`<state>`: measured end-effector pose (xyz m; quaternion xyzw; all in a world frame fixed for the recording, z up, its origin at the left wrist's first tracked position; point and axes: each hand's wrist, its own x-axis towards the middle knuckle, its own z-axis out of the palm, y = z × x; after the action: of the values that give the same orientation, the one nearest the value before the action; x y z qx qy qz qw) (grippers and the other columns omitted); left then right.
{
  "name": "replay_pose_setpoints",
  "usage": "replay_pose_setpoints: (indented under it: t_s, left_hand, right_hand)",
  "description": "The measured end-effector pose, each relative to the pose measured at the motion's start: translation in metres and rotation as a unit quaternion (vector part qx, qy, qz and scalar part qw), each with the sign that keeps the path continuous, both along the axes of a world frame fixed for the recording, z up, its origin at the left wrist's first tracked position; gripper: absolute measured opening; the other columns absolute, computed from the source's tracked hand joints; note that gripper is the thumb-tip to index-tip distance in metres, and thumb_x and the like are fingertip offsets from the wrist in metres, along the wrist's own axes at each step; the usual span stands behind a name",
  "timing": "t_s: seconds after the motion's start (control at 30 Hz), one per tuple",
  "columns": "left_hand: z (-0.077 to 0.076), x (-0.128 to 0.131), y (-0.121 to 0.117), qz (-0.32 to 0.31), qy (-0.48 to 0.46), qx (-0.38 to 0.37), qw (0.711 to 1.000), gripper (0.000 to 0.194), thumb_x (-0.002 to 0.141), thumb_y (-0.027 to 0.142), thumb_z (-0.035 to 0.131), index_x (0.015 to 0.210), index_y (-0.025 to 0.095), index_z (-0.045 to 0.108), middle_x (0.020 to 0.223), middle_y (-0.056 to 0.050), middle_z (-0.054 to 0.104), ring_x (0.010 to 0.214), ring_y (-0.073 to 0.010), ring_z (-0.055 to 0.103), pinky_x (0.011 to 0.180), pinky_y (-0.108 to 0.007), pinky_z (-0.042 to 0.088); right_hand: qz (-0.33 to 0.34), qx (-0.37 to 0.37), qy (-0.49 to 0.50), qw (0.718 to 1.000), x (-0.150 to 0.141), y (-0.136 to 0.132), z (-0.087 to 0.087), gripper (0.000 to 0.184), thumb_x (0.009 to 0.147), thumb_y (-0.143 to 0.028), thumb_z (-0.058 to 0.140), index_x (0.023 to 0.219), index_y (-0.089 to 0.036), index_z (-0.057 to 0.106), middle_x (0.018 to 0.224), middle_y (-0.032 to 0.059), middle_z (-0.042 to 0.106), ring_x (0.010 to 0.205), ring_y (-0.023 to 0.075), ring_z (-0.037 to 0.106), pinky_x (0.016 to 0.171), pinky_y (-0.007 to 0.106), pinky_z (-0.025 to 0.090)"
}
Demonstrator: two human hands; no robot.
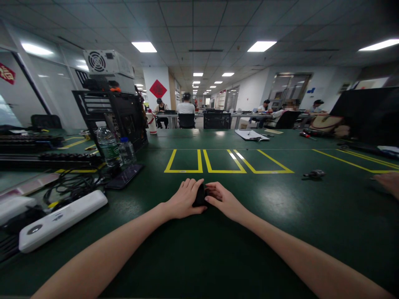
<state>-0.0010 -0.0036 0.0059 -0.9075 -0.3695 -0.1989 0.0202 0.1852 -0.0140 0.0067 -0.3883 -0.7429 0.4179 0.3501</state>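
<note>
Green tabletop [199,257]; black object [200,198] near yellow tape outlines [183,171].
Left hand [183,200]: fingers gripping black object. Right hand [226,202]: fingers half-curled beside it; grip unclear.

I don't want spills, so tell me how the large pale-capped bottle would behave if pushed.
The large bottle would probably tip if pushed high up, being tall and narrow. Its clear, plastic-looking wall would likely give under a firm squeeze. It might also knock the smaller blue-capped bottle, which stands close beside it.
</note>
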Motion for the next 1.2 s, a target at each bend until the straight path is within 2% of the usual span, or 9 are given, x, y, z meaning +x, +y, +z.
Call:
replay_pose_setpoints:
  t_s: [0.1, 0.27, 0.43, 0.57, 0.63, 0.8, 1.0, 1.2]
  left_hand:
    - [0.0, 0.0, 0.0, -0.001, -0.002, 0.001, 1.0, 0.073, 0.071, 0.048, 0.051, 0.128, 0.018, 0.016, 0.108, -0.01, 0.04, 0.095, -0.0249, 0.04, 0.083, -0.041, 0.034]
    - [0.0, 0.0, -0.001, -0.004, -0.005, 0.0, 1.0, 0.074, 0.07, 0.047, 0.052, 0.128, 0.018, 0.016, 0.107, -0.009, 0.04, 0.095, -0.025, 0.04, 0.083, -0.042, 0.034]
    - [0.001, 0.0, 0.0, -0.003, -0.005, -0.003, 1.0, 0.074, 0.07, 0.048, 0.052, 0.128, 0.017, 0.017, 0.107, -0.009, 0.04, 0.094, -0.0244, 0.041, 0.083, -0.041, 0.035]
    - [-0.001, 0.001, 0.001, -0.001, -0.004, 0.002, 1.0, 0.074, 0.07, 0.049, 0.051, 0.128, 0.018, 0.016, 0.108, -0.01, 0.04, 0.096, -0.0255, 0.04, 0.084, -0.043, 0.034]
    - [-0.001, 0.001, 0.001, -0.002, -0.005, 0.002, 1.0, 0.075, 0.07, 0.049, 0.051, 0.128, 0.018, 0.016, 0.108, -0.01, 0.04, 0.097, -0.0259, 0.04, 0.085, -0.044, 0.033]
    - [0.0, 0.001, 0.001, -0.005, -0.002, 0.001, 1.0, 0.074, 0.071, 0.048, 0.051, 0.128, 0.017, 0.017, 0.109, -0.01, 0.04, 0.097, -0.0259, 0.04, 0.085, -0.044, 0.033]
    - [0.001, 0.001, 0.0, -0.001, -0.002, 0.0, 1.0, 0.074, 0.07, 0.048, 0.052, 0.128, 0.017, 0.018, 0.107, -0.01, 0.041, 0.094, -0.0249, 0.04, 0.083, -0.041, 0.035]
    - [-0.001, 0.0, 0.001, -0.002, -0.006, 0.001, 1.0, 0.075, 0.07, 0.048, 0.051, 0.128, 0.018, 0.016, 0.108, -0.01, 0.04, 0.095, -0.0248, 0.04, 0.083, -0.042, 0.035]
  right_hand:
    - [0.015, -0.006, -0.014, 1.0, 0.002, 0.001, 0.0, 0.03, 0.075, -0.025, 0.053, 0.103, -0.02, 0.044, 0.104, 0.0038, 0.053, 0.099, 0.0173, 0.052, 0.09, 0.04, 0.041]
    - [0.046, 0.025, -0.012, 0.999, 0.003, -0.004, 0.005, 0.034, 0.069, -0.02, 0.059, 0.1, -0.021, 0.044, 0.104, 0.0014, 0.052, 0.102, 0.0168, 0.051, 0.092, 0.039, 0.039]
    - [0.022, 0.02, 0.009, 1.0, 0.001, -0.002, 0.001, 0.021, 0.077, -0.026, 0.05, 0.097, -0.021, 0.046, 0.1, 0.002, 0.054, 0.098, 0.0156, 0.054, 0.088, 0.036, 0.043]
    - [-0.002, 0.008, -0.004, 1.0, 0.001, 0.004, -0.006, 0.033, 0.076, -0.028, 0.051, 0.107, -0.02, 0.042, 0.106, 0.0047, 0.053, 0.101, 0.0171, 0.052, 0.091, 0.039, 0.04]
    - [0.006, 0.004, -0.014, 1.0, 0.001, 0.005, -0.007, 0.034, 0.076, -0.028, 0.051, 0.108, -0.02, 0.042, 0.106, 0.0048, 0.053, 0.101, 0.0173, 0.052, 0.091, 0.04, 0.04]
    - [0.024, 0.058, -0.034, 0.997, 0.003, -0.002, 0.001, 0.032, 0.07, -0.02, 0.059, 0.099, -0.022, 0.046, 0.102, 0.0012, 0.052, 0.1, 0.0174, 0.051, 0.091, 0.039, 0.04]
    - [0.001, 0.063, -0.03, 0.998, 0.0, -0.005, 0.004, 0.017, 0.078, -0.026, 0.048, 0.094, -0.021, 0.048, 0.097, 0.0013, 0.053, 0.094, 0.0156, 0.053, 0.085, 0.035, 0.044]
    - [-0.011, 0.022, -0.034, 0.999, 0.002, 0.0, -0.001, 0.032, 0.076, -0.028, 0.05, 0.106, -0.021, 0.042, 0.104, 0.004, 0.053, 0.099, 0.0177, 0.051, 0.089, 0.04, 0.04]
